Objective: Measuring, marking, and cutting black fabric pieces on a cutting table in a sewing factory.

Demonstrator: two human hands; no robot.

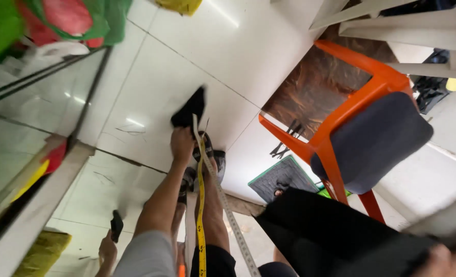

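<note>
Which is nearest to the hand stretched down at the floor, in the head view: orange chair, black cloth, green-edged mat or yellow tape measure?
From the outstretched hand:
1. Black cloth, at its fingertips on the floor.
2. Yellow tape measure, just to its right.
3. Green-edged mat, further right on the floor.
4. Orange chair, far right.

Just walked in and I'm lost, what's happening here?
A person is bent over a tiled floor. Their left hand reaches down to a black scrap by their sandalled feet; whether it grips the scrap is unclear. Their right hand, blurred at the lower edge, holds a black cloth. A yellow tape dangles between them. An orange chair stands alongside.
</note>
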